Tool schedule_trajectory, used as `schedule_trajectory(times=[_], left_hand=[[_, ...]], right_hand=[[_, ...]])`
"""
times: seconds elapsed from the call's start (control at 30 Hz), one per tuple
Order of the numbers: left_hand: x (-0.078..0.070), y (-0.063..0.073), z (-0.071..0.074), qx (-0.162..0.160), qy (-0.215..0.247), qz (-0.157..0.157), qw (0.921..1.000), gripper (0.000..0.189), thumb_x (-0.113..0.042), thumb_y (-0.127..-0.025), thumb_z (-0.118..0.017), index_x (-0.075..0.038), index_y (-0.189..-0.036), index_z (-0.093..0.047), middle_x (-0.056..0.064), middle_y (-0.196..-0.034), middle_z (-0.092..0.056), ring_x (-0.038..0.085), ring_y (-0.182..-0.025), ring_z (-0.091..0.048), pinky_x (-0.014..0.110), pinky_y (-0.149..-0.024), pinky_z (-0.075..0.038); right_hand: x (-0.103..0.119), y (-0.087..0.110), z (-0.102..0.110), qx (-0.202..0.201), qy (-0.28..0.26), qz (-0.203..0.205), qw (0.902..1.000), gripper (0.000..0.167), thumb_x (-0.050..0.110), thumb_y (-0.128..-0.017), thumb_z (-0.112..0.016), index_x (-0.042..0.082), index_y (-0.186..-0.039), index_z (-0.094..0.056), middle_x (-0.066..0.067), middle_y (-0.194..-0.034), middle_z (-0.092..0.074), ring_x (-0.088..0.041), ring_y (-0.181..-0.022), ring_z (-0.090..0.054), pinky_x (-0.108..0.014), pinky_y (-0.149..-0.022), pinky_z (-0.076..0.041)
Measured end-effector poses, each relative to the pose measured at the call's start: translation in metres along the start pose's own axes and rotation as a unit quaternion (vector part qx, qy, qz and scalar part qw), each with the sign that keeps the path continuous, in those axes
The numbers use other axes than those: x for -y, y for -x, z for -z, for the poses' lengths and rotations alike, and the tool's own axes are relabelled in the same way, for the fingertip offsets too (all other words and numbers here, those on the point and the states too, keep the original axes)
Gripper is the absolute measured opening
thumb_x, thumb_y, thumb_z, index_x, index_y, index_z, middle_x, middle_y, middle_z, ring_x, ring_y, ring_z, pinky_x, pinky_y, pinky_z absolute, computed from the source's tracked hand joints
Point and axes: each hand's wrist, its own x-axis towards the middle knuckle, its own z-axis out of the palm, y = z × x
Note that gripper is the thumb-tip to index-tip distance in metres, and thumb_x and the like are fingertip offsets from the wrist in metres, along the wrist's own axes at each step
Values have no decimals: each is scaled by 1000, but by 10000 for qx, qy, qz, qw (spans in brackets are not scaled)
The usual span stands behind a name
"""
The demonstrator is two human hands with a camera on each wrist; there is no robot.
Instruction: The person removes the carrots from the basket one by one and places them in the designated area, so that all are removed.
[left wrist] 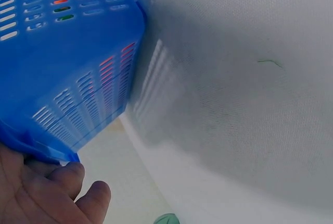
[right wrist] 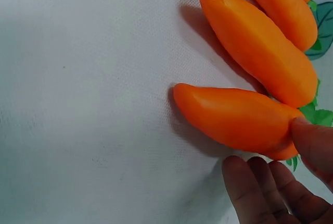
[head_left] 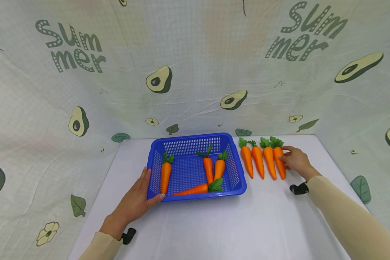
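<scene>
A blue plastic basket point(head_left: 195, 197) with slotted walls holds several orange carrots, among them an upright-lying one point(head_left: 165, 177) at the left and one lying sideways point(head_left: 191, 190) along the front wall. My left hand point(head_left: 134, 200) grips the basket's front left corner, thumb over the front rim and fingers along the left side. To the right of the basket, several carrots with green tops lie in a row. At the row's right end, my right hand point(head_left: 296, 161) pinches the outermost carrot point(right wrist: 239, 117) near its leafy end, thumb on top and fingers at its side.
The neighbouring carrot point(right wrist: 260, 47) lies right against the held one at the leafy end. A white cloth covers the table point(head_left: 208, 231). Behind it and at both sides hangs a pale curtain point(head_left: 195, 72) printed with avocados, leaves and lettering.
</scene>
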Motion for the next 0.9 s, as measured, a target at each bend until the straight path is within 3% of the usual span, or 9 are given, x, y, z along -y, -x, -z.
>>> schedule_trajectory(times=[0.27, 0.37, 0.5, 0.6, 0.73, 0.9], left_hand=[[0, 0, 0, 6, 25, 17, 10000, 116, -74, -94, -60, -7, -170, -3, 18, -178, -2, 48, -160, -21, 65, -121, -33], [0, 0, 0, 19, 38, 26, 10000, 117, -74, -94, -61, -7, -170, -3, 18, -178, -2, 48, -160, -21, 65, -121, -33], [1, -1, 0, 31, 51, 8, 10000, 117, -75, -94, -59, -7, -170, -3, 18, -178, -2, 47, -160, -20, 65, -121, -32], [1, -1, -1, 17, 73, -28, 10000, 118, -79, -93, -55, -7, -170, -3, 18, -178, -1, 47, -160, -20, 65, -122, -32], [3, 0, -2, -2, 110, -51, 9999, 119, -83, -92, -51, -7, -170, -3, 17, -178, -1, 47, -160, -20, 66, -122, -32], [2, 0, -2, 24, 115, 5, 9999, 117, -78, -93, -57, -8, -170, -3, 16, -178, -1, 47, -161, -20, 65, -122, -32]], right_hand=[[4, 7, 3, -331, 682, 150, 9970, 60, 21, -104, -60, -11, -152, -41, -41, -143, -50, -55, -119, -58, -64, -99, -53], [4, 7, 3, -330, 621, 157, 9974, 60, 19, -103, -60, -11, -152, -41, -41, -143, -51, -50, -113, -64, -60, -96, -57], [3, 5, 0, -200, 336, 83, 9992, 60, 15, -103, -60, -11, -154, -39, -40, -143, -50, -39, -98, -72, -46, -87, -65], [4, 5, -1, -140, 222, 48, 9996, 60, 12, -103, -59, -11, -154, -38, -40, -143, -49, -37, -97, -73, -42, -85, -65], [6, 8, -3, -216, 343, 96, 9991, 59, 13, -103, -59, -11, -153, -39, -39, -143, -50, -42, -103, -69, -50, -93, -62], [8, 11, -4, -372, 592, 145, 9974, 59, 15, -102, -59, -10, -153, -41, -38, -142, -51, -51, -116, -57, -64, -102, -51]])
